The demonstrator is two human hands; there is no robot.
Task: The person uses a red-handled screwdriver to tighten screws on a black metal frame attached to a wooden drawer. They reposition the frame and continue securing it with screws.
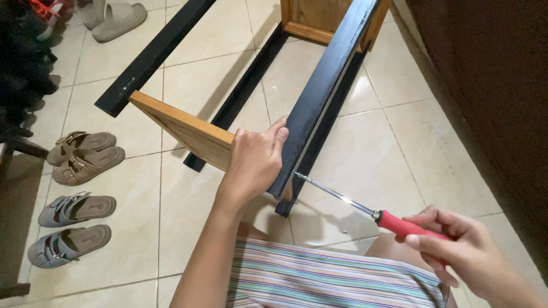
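Black metal rails and honey-coloured wooden boards make up the furniture frame (pixel 319 97) that lies tipped on the pale tiled floor (pixel 188 199). The near end of the right-hand black rail (pixel 308 120) is gripped by the left hand (pixel 256 162), whose fingers are wrapped over the end of a wooden crosspiece (pixel 182 128) and pressed against the rail's side, so that the hand is closed on the joint between the two. A screwdriver (pixel 371 214) with a red handle and a thin steel shaft is held in the right hand (pixel 462 251), the fingers pinched together around the handle near its end. The shaft is angled up and to the left, and its tip is seen just beside the lower end of the rail, close under the left hand; whether it touches a screw cannot be told. A second black rail (pixel 154 54) runs parallel on the left, joined to the far end of the crosspiece. Striped cloth (pixel 319 279) is seen at the bottom edge. Two pairs of sandals (pixel 80 188), one tan and one grey, are set out on the floor well to the left, and a beige pair (pixel 114 20) lies at the top.
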